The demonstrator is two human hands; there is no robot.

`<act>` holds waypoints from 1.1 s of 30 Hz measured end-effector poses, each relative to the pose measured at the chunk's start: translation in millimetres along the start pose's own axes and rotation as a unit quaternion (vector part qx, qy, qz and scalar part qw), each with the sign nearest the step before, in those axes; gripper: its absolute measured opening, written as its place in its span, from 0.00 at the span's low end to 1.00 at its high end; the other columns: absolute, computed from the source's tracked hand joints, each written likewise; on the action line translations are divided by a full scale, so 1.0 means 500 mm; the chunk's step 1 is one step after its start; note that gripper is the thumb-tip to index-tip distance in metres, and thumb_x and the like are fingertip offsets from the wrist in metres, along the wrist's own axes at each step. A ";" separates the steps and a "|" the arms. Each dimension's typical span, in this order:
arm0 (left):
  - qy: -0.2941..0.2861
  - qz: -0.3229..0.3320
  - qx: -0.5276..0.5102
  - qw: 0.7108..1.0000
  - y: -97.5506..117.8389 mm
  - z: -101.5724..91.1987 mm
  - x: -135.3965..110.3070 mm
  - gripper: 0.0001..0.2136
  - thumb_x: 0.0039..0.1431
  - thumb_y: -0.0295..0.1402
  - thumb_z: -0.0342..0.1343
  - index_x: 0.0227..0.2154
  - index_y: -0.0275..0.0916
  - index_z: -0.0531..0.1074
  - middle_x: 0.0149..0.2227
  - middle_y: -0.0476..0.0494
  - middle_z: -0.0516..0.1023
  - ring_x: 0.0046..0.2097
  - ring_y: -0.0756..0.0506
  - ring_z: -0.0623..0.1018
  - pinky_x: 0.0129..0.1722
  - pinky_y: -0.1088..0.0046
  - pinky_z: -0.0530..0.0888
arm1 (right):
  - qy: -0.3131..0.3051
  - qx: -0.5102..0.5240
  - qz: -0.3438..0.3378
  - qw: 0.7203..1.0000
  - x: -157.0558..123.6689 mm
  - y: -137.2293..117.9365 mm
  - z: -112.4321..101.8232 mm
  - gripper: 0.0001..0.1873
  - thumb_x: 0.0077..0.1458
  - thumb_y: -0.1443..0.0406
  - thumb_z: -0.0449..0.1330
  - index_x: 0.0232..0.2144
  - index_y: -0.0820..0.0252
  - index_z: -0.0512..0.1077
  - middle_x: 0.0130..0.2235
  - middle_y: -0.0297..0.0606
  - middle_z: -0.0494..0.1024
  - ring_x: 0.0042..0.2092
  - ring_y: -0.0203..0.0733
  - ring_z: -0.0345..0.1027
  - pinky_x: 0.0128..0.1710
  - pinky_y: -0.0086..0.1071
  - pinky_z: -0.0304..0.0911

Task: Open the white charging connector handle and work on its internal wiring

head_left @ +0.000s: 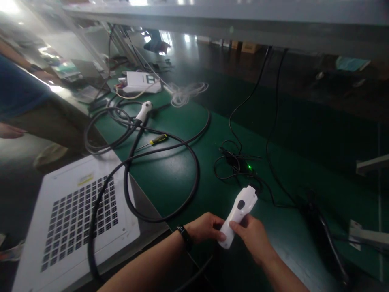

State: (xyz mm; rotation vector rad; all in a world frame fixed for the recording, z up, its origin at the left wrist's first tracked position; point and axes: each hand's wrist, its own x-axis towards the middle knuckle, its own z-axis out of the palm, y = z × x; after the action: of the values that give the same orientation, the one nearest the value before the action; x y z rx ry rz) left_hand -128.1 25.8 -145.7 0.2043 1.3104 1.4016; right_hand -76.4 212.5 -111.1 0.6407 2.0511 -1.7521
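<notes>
Green surface under grey shelf. Just inside near edge, white handle: left hand half-closed, pinching lower end; right hand half-closed along side. Farther left, black cable looping across same edge; off it, white vented cabinet, person.

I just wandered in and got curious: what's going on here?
A person's left hand pinches the near end of a white handle, while their right hand grips it closer to the middle. Farther along the green tabletop, a second white handle lies among black cable loops, a screwdriver nearby.
</notes>
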 end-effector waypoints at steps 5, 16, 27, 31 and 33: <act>-0.006 -0.017 0.000 1.000 0.007 -0.008 0.011 0.21 0.38 0.38 0.64 0.38 0.36 0.72 0.37 0.48 0.75 0.41 0.44 0.72 0.42 0.69 0.68 | -0.013 0.006 0.008 1.000 0.007 -0.005 -0.009 0.17 0.45 0.60 0.60 0.37 0.64 0.68 0.39 0.41 0.76 0.39 0.44 0.70 0.38 0.31 0.66; -0.009 -0.018 0.097 0.995 0.003 -0.015 0.034 0.19 0.43 0.41 0.62 0.39 0.39 0.72 0.37 0.47 0.75 0.41 0.44 0.73 0.39 0.71 0.69 | 0.001 -0.014 0.038 0.999 0.027 0.032 -0.021 0.19 0.43 0.59 0.61 0.38 0.64 0.68 0.38 0.41 0.76 0.39 0.44 0.70 0.38 0.32 0.67; -0.056 -0.013 0.162 0.985 0.014 -0.008 0.046 0.15 0.47 0.36 0.57 0.40 0.41 0.72 0.37 0.51 0.75 0.38 0.48 0.72 0.38 0.75 0.68 | -0.002 0.050 0.073 0.996 0.022 0.041 -0.026 0.19 0.43 0.65 0.59 0.40 0.64 0.65 0.40 0.41 0.75 0.42 0.43 0.69 0.41 0.31 0.65; -0.044 -0.014 0.216 0.975 0.028 0.002 0.045 0.13 0.48 0.34 0.55 0.39 0.40 0.72 0.34 0.52 0.74 0.34 0.50 0.72 0.33 0.77 0.67 | 0.009 0.052 0.082 0.995 0.025 0.048 -0.023 0.18 0.41 0.67 0.58 0.39 0.64 0.66 0.39 0.40 0.75 0.41 0.42 0.69 0.39 0.30 0.65; -0.022 -0.016 0.255 0.967 0.034 0.009 0.046 0.12 0.47 0.34 0.54 0.36 0.39 0.72 0.32 0.51 0.74 0.31 0.51 0.71 0.29 0.78 0.66 | 0.021 0.046 0.088 0.995 0.026 0.053 -0.018 0.18 0.40 0.67 0.57 0.38 0.64 0.67 0.38 0.39 0.76 0.39 0.42 0.70 0.37 0.30 0.65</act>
State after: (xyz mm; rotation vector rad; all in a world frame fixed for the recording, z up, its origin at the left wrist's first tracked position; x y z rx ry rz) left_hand -142.2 50.7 -143.3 0.5520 1.6114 1.0032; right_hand -72.4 226.1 -138.4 0.8666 1.8858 -1.7507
